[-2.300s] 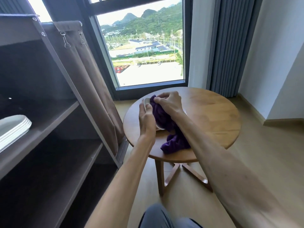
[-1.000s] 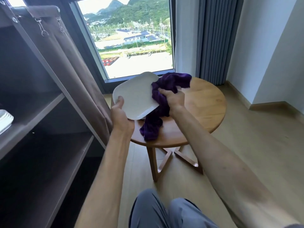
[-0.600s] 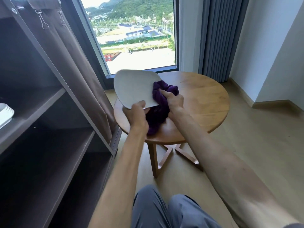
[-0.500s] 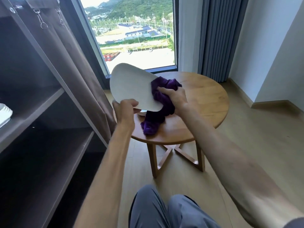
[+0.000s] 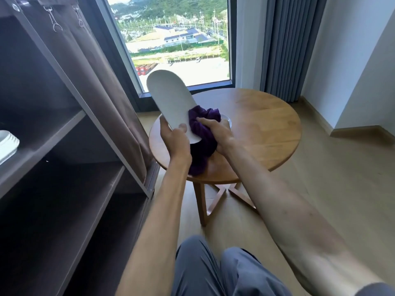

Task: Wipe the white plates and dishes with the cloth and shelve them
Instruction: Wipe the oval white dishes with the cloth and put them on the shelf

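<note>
Plate above round wooden table

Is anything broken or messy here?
Nothing looks broken or spilled. The left hand holds a white plate tilted up while the right hand rubs it with the purple cloth. Another dish sits on the round table, and clean plates are stacked on the shelf.

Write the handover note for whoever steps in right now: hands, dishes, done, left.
Left hand grips the white plate by its near edge, tilted up over the round table.
Right hand presses the purple cloth against the plate.
Done: a stack of white plates sits on the shelf.
Left: finish wiping, shelve this plate; another white dish waits on the table behind the cloth.
</note>
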Demonstrator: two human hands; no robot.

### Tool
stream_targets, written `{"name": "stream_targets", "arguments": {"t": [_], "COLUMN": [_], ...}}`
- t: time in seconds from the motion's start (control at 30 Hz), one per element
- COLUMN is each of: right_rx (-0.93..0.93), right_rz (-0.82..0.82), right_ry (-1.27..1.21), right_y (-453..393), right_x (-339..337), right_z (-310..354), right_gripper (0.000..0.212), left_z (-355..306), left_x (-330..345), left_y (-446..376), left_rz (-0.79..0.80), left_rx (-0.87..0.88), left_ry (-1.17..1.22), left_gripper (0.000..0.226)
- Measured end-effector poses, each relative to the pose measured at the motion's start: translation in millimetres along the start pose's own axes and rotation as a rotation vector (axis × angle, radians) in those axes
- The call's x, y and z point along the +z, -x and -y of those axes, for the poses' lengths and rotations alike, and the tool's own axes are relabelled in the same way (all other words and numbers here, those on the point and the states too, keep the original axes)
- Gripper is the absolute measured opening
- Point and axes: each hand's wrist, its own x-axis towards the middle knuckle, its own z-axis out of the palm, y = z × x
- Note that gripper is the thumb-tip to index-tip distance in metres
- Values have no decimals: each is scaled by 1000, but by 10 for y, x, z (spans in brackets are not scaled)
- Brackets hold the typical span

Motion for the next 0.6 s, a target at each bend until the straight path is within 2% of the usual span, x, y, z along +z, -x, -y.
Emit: {"name": "stream_targets", "arguments": {"t": [0.07, 0.17, 0.23, 0.3, 0.37, 0.43, 0.5, 0.53, 0.6], "right_rx": [-14, -49, -82, -113, -100, -57, -20, -12, -19], "right_rz": [-21, 32, 12, -77, -91, -82, -106, -118, -117], "right_ry": [21, 77, 106, 78, 39, 7, -38, -56, -4], "right_y": [-10, 19, -12, -81, -132, -140, -144, -145, -148], "right_x": [-47, -74, -81, -119, -140, -145, -154, -163, -194], "right_z": [-54, -43, 15, 99, 135, 120, 120, 141, 178], "right_gripper": [24, 26, 30, 33, 35, 34, 31, 30, 29], "left_z": [2, -79, -191, -310, -400, -448, -414, -379, -312], "left_x": [-117, -302, -429, -500, -525, -530, -524, -515, -474], "left_y": [-69, -170, -228, -240, -212, -159, -79, -35, 57], "left_rz": [92, 229, 355, 460, 502, 525, 530, 509, 431], "left_rx": [-21, -118, -192, -262, -305, -353, -392, -393, -314], "left_ry": [-71, -95, -226, -412, -490, -378, -134, -43, -30], "left_gripper": [53, 54, 62, 72, 72, 64, 53, 53, 71]}}
